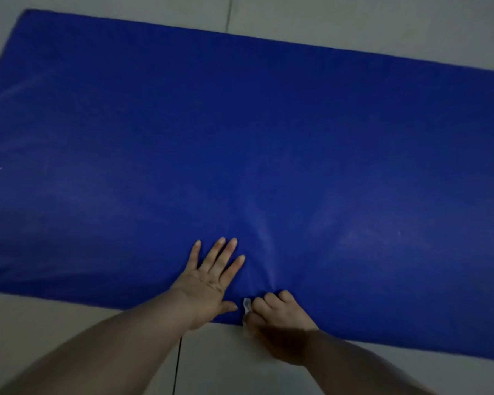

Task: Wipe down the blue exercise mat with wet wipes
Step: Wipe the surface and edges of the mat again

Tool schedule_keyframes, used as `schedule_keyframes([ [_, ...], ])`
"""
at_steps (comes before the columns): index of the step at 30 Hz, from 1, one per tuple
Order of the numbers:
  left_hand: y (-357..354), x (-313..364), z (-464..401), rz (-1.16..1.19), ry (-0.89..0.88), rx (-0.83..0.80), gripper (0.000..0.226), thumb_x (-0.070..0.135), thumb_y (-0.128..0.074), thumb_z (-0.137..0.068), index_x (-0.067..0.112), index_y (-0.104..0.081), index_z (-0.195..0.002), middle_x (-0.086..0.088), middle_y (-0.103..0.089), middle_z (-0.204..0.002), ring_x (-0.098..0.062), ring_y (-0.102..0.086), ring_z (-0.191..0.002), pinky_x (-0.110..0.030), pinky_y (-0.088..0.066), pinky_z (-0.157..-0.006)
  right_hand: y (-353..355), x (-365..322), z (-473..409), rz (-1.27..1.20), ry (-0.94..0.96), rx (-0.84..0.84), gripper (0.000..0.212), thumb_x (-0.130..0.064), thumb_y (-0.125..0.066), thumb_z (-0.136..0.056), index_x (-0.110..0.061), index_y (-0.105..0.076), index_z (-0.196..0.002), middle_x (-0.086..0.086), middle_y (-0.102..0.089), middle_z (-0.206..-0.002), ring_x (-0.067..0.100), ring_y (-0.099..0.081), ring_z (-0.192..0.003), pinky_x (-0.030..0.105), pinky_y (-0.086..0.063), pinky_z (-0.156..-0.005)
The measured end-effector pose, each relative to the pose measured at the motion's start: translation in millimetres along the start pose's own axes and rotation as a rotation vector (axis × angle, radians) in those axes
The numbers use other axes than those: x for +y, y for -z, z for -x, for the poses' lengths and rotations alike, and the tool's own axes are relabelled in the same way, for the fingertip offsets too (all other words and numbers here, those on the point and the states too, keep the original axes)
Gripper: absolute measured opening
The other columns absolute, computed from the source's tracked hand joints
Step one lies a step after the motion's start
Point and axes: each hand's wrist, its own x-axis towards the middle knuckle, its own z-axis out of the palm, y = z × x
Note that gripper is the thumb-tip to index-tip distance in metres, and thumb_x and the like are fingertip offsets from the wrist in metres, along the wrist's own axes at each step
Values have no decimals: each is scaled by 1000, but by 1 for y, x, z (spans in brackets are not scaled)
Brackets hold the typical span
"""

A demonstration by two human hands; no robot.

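The blue exercise mat [240, 132] lies flat on the floor and fills most of the view. My left hand [208, 277] presses flat on the mat near its front edge, fingers straight and spread. Just to its right, my right hand [280, 315] is curled around a small white wet wipe [246, 305] at the mat's front edge; only a bit of the wipe shows beside the fingers. A wet shiny streak runs up the mat from the right hand.
Pale grey floor tiles [382, 21] surround the mat, with a dark grout line [177, 366] running toward me between my forearms. The mat's far edge runs diagonally across the top of the view.
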Motion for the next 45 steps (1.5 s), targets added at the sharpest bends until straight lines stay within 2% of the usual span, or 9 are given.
schedule_keyframes([
  [4, -15, -11, -6, 24, -49, 135, 90, 73, -15, -87, 24, 54, -119, -6, 61, -129, -23, 58, -116, -56, 38, -91, 10, -6, -6, -31, -90, -60, 26, -51, -61, -77, -33, -69, -93, -10, -58, -88, 13, -55, -74, 27, -47, -67],
  [9, -18, -10, -4, -4, -59, 183, 90, 72, -14, -86, 24, 56, -117, -8, 60, -130, -25, 58, -116, -55, 38, -90, 24, -8, -13, -111, -171, -257, 33, -42, -48, -90, -25, -61, -116, -1, -48, -118, 22, -46, -103, 40, -38, -87],
  [20, -19, -8, 1, -9, -52, 239, 83, 75, 16, -67, 24, 56, -119, -7, 58, -133, -24, 55, -121, -55, 34, -97, -11, -15, 2, 50, -155, 103, 37, -39, -44, -86, -24, -67, -110, -10, -60, -90, 11, -56, -77, 26, -48, -71],
  [23, -24, -10, 0, 6, -35, 298, 82, 76, 19, -67, 26, 53, -124, -5, 55, -136, -22, 52, -124, -54, 30, -102, -13, -18, 3, 102, -158, 174, 34, -39, -62, -79, -22, -68, -109, -9, -60, -90, 12, -55, -79, 27, -47, -72],
  [25, -30, -10, 1, 33, -46, 429, 81, 73, 20, -75, 27, 36, -139, -6, 44, -146, -22, 41, -134, -53, 23, -108, -13, -17, 2, 115, -152, 194, 36, -40, -68, -76, -23, -69, -107, -9, -61, -91, 13, -55, -80, 28, -46, -73],
  [28, -29, 5, 8, 284, 32, 717, 64, 50, -13, -97, 15, -34, -146, -13, -9, -159, -28, -5, -146, -58, -6, -114, -9, -14, 5, 175, -115, 169, 35, -41, -69, -72, -27, -70, -104, -11, -61, -94, 11, -55, -81, 27, -44, -72],
  [32, -13, 58, 4, 466, 91, 954, 52, 31, -29, -95, 5, -48, -136, -16, -30, -152, -33, -25, -141, -53, -17, -113, -2, -8, 22, 163, -118, 147, 26, -47, -69, -73, -31, -73, -93, -13, -62, -91, 10, -55, -76, 26, -42, -66],
  [38, 25, 151, -32, 723, 152, 930, 61, 37, -16, -92, 10, -39, -143, -8, -21, -156, -20, -9, -146, -37, -3, -118, -1, 35, 101, 126, -207, 69, 27, -45, -80, -63, -31, -72, -85, -9, -54, -87, 13, -49, -70, 26, -39, -60],
  [45, 33, 228, -65, 480, 211, 772, 62, 43, -2, -95, 21, -20, -150, -2, 2, -160, -14, 15, -143, -42, 13, -114, -6, 95, 196, 188, -276, 97, 37, -34, -83, -64, -19, -70, -95, -5, -53, -75, 16, -50, -63, 30, -40, -55],
])
